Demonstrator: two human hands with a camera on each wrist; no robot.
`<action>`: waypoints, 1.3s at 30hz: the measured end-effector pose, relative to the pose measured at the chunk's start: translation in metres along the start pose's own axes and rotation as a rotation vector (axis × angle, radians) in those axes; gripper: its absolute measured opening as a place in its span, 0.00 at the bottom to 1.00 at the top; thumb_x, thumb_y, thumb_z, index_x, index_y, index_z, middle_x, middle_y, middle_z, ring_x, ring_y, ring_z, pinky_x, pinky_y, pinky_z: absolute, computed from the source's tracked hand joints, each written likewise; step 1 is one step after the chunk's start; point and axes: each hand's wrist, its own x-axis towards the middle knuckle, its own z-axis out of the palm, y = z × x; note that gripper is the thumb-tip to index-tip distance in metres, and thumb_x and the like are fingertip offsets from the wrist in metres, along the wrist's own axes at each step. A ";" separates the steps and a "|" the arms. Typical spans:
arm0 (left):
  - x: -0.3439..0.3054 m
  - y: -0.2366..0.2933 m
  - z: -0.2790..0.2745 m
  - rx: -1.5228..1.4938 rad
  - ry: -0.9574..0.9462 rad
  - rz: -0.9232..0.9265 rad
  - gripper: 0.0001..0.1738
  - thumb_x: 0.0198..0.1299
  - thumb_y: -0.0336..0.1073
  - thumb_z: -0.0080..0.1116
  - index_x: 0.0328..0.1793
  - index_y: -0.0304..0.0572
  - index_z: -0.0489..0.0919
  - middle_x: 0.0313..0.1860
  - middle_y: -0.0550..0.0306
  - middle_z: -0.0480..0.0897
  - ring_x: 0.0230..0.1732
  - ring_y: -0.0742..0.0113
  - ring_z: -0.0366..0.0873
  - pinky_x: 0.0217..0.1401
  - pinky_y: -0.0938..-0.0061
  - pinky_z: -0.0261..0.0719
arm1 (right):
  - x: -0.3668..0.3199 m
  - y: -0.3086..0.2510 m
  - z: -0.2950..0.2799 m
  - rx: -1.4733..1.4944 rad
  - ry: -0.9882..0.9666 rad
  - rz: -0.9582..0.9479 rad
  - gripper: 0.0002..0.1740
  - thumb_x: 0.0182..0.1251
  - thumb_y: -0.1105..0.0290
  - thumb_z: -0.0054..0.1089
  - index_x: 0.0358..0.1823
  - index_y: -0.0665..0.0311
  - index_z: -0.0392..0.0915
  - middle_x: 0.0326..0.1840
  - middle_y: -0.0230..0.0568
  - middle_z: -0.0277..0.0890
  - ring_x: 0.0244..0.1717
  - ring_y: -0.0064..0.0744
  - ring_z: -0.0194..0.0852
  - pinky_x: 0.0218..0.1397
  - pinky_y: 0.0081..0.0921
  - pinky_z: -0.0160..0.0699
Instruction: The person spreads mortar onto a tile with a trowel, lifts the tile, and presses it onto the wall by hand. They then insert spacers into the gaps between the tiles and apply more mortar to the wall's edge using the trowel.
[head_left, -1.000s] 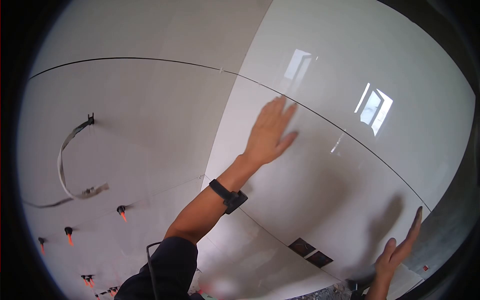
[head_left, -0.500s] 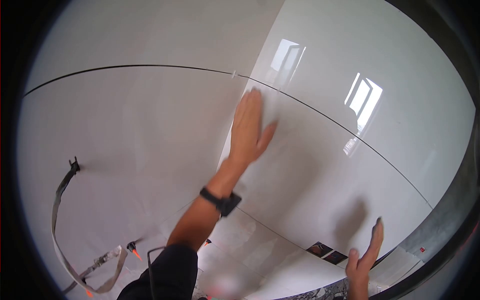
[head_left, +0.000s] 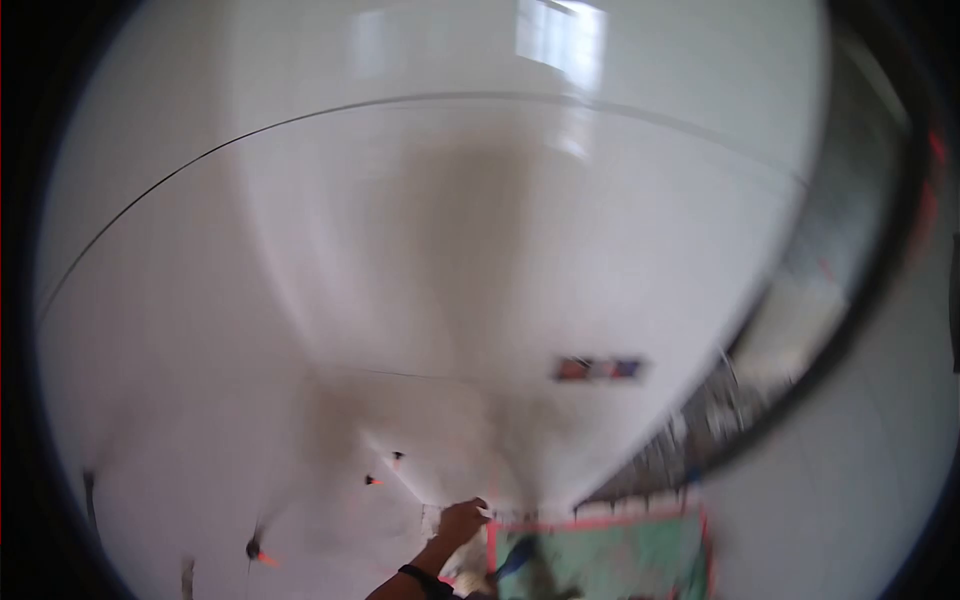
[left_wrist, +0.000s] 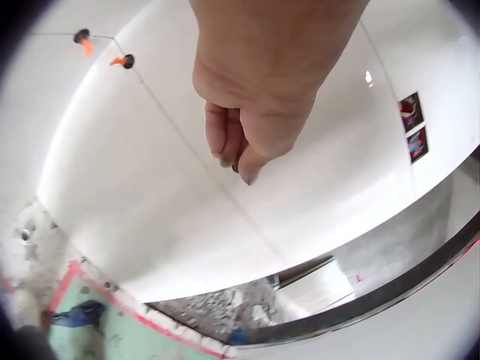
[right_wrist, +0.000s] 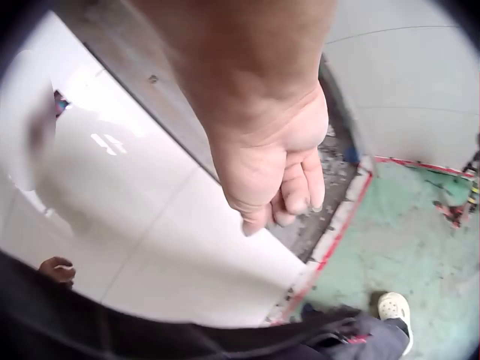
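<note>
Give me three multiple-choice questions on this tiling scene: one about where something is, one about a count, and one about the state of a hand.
1. Where do the small orange plastic clips sit?
A. on the green floor
B. in the joints between the glossy white wall tiles
C. pinched in a hand

2. How many of these clips does the left wrist view show?
A. two
B. five
C. none

3. How is the right hand?
A. pressed flat on a tile
B. gripping a trowel
C. loosely curled, holding nothing

Answers:
1 B: both sit on dark joint lines at the upper left.
2 A: a pair shows, close together.
3 C: the right wrist view shows its fingers hanging curled with nothing in them.
</note>
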 end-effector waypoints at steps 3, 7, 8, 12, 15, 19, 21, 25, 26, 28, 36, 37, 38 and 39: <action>-0.020 -0.052 0.044 0.325 -0.210 0.073 0.23 0.52 0.46 0.70 0.54 0.49 0.82 0.27 0.60 0.87 0.31 0.61 0.86 0.41 0.65 0.83 | -0.021 0.072 0.172 0.102 0.105 0.116 0.21 0.71 0.50 0.47 0.42 0.52 0.87 0.44 0.39 0.86 0.45 0.47 0.84 0.50 0.53 0.77; -0.061 -0.121 0.101 0.203 -0.541 -0.102 0.21 0.46 0.30 0.68 0.50 0.38 0.82 0.25 0.49 0.86 0.25 0.59 0.85 0.32 0.70 0.84 | -0.114 0.065 0.171 0.615 0.145 0.560 0.16 0.67 0.56 0.52 0.36 0.62 0.79 0.42 0.50 0.83 0.45 0.54 0.82 0.46 0.51 0.80; -0.077 -0.129 0.109 0.178 -0.567 -0.302 0.23 0.43 0.24 0.67 0.50 0.35 0.82 0.25 0.46 0.85 0.25 0.59 0.84 0.30 0.69 0.83 | -0.132 0.077 0.188 0.771 0.167 0.608 0.17 0.66 0.54 0.52 0.41 0.60 0.79 0.42 0.49 0.83 0.46 0.57 0.81 0.47 0.53 0.79; -0.114 -0.052 0.140 0.265 -0.821 -0.298 0.27 0.39 0.19 0.66 0.52 0.31 0.81 0.24 0.48 0.83 0.23 0.63 0.81 0.24 0.69 0.78 | -0.228 0.113 0.212 0.953 0.104 0.828 0.16 0.63 0.56 0.56 0.46 0.54 0.82 0.42 0.51 0.84 0.47 0.57 0.82 0.49 0.50 0.81; -0.094 -0.023 0.198 0.632 -0.884 0.164 0.26 0.42 0.27 0.67 0.53 0.38 0.82 0.31 0.45 0.87 0.32 0.56 0.86 0.38 0.64 0.83 | -0.302 0.136 0.247 1.335 0.330 1.185 0.14 0.57 0.58 0.63 0.41 0.57 0.84 0.39 0.47 0.85 0.43 0.50 0.85 0.47 0.43 0.82; -0.049 0.055 0.286 0.526 -1.003 0.275 0.30 0.45 0.22 0.66 0.60 0.44 0.78 0.38 0.50 0.85 0.39 0.56 0.83 0.43 0.63 0.83 | -0.378 0.112 0.292 1.065 0.539 1.367 0.17 0.52 0.63 0.65 0.43 0.61 0.83 0.39 0.48 0.85 0.43 0.49 0.85 0.45 0.42 0.82; -0.057 0.077 0.329 0.137 -1.026 0.262 0.27 0.49 0.22 0.68 0.58 0.39 0.76 0.32 0.57 0.83 0.31 0.68 0.79 0.36 0.71 0.81 | -0.405 0.089 0.312 1.020 0.474 1.430 0.16 0.53 0.62 0.64 0.41 0.61 0.84 0.37 0.51 0.85 0.43 0.52 0.84 0.45 0.44 0.81; -0.091 0.064 0.379 0.219 -1.255 0.088 0.13 0.58 0.34 0.69 0.43 0.35 0.79 0.25 0.60 0.80 0.23 0.73 0.76 0.27 0.74 0.77 | -0.433 0.019 0.295 1.047 0.276 1.496 0.16 0.60 0.56 0.59 0.33 0.62 0.87 0.33 0.54 0.84 0.39 0.54 0.84 0.44 0.45 0.81; -0.096 0.046 0.389 0.286 -1.266 0.099 0.12 0.61 0.38 0.67 0.38 0.36 0.80 0.24 0.60 0.79 0.21 0.73 0.75 0.24 0.74 0.76 | -0.437 0.000 0.302 1.114 0.328 1.489 0.17 0.62 0.56 0.58 0.33 0.63 0.85 0.31 0.53 0.83 0.38 0.52 0.85 0.43 0.45 0.81; -0.114 -0.016 0.399 0.278 -1.314 -0.119 0.18 0.64 0.47 0.63 0.32 0.38 0.81 0.21 0.61 0.79 0.20 0.71 0.76 0.24 0.72 0.75 | -0.444 -0.028 0.280 1.186 0.347 1.528 0.18 0.65 0.55 0.58 0.28 0.62 0.84 0.22 0.47 0.81 0.27 0.44 0.84 0.38 0.41 0.80; -0.150 -0.039 0.335 0.498 -1.102 -0.169 0.18 0.47 0.32 0.73 0.46 0.39 0.82 0.34 0.52 0.85 0.33 0.62 0.83 0.32 0.63 0.81 | -0.466 -0.056 0.308 1.094 0.137 1.550 0.11 0.57 0.63 0.61 0.34 0.63 0.81 0.28 0.48 0.83 0.34 0.50 0.84 0.42 0.44 0.80; -0.107 -0.112 0.350 0.573 -1.127 0.062 0.26 0.39 0.28 0.75 0.48 0.39 0.80 0.34 0.52 0.85 0.32 0.63 0.83 0.34 0.67 0.82 | -0.463 -0.044 0.320 1.079 0.198 1.580 0.11 0.57 0.63 0.62 0.34 0.62 0.82 0.29 0.48 0.83 0.35 0.50 0.84 0.42 0.44 0.80; -0.096 -0.100 0.349 0.576 -1.036 0.143 0.29 0.36 0.26 0.75 0.50 0.41 0.80 0.29 0.53 0.84 0.29 0.66 0.82 0.35 0.71 0.81 | -0.457 -0.034 0.343 0.994 0.325 1.633 0.13 0.58 0.58 0.62 0.35 0.61 0.83 0.32 0.49 0.84 0.38 0.51 0.84 0.44 0.45 0.80; -0.077 -0.093 0.346 0.400 -1.163 0.033 0.29 0.37 0.26 0.75 0.50 0.41 0.79 0.27 0.55 0.84 0.26 0.69 0.81 0.32 0.72 0.80 | -0.456 -0.014 0.345 1.001 0.318 1.614 0.13 0.58 0.58 0.62 0.35 0.61 0.83 0.32 0.49 0.84 0.38 0.51 0.84 0.44 0.45 0.80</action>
